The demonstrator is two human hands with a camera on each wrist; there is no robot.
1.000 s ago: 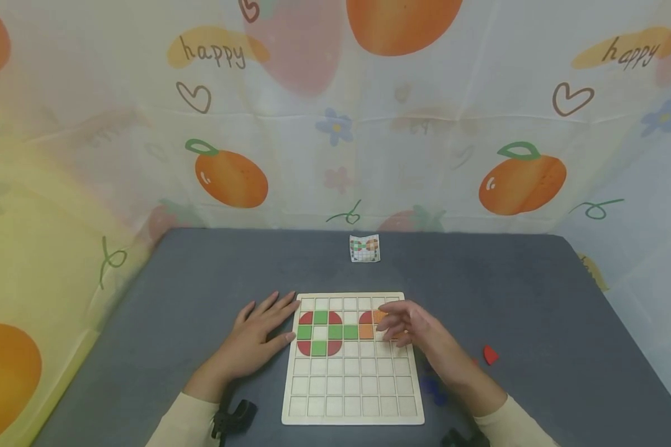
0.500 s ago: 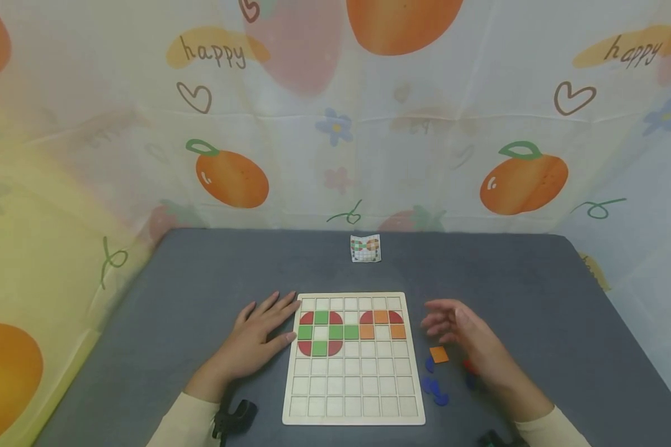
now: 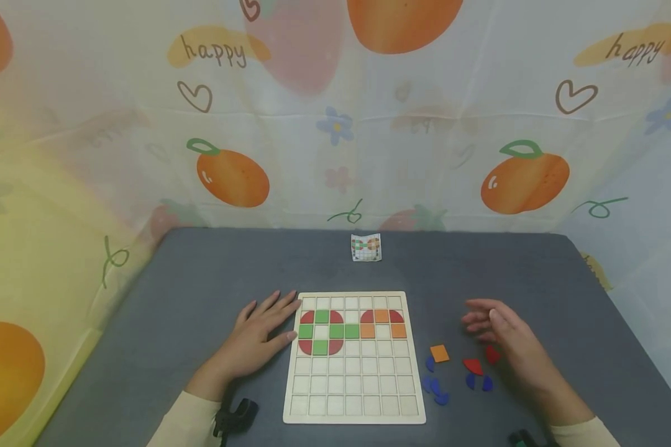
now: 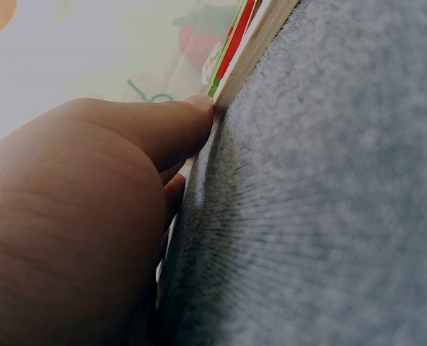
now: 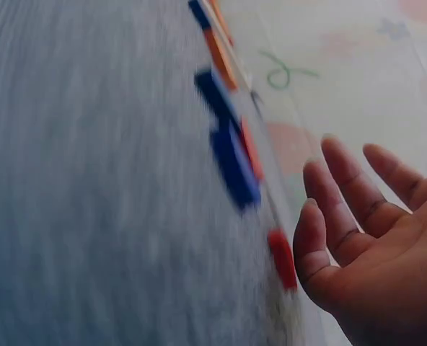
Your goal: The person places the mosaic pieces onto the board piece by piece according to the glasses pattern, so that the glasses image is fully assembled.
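I can see both of my hands from far away, one on each side of a wooden board (image 3: pixel 355 385) that lies flat on the grey table (image 3: pixel 246 261). My left hand (image 3: pixel 260 338) is down flat with its fingers spread out. Its fingertips reach the side of the board, and from the left wrist I can see the thumb right up against the wooden edge. My right hand (image 3: pixel 503 326) is past the other side of the board, apart from it. Its fingers are loose and a little bent, and it looks to be up in the air.

A loose red piece (image 3: pixel 492 354) is right beside my right hand. Near it, a bit closer to me, are a red wedge (image 3: pixel 473 367) and two blue bits (image 3: pixel 487 383). Between my right hand and the board sit an orange tile (image 3: pixel 439 354) and some blue pieces (image 3: pixel 441 399).

On the board, on my left hand's side, green squares (image 3: pixel 351 331) and rounded red corners (image 3: pixel 336 347) make a ring. On my right hand's side, orange squares (image 3: pixel 381 316) and two more red corners make an arch. Farther out than both hands lies a little picture card (image 3: pixel 366 248).
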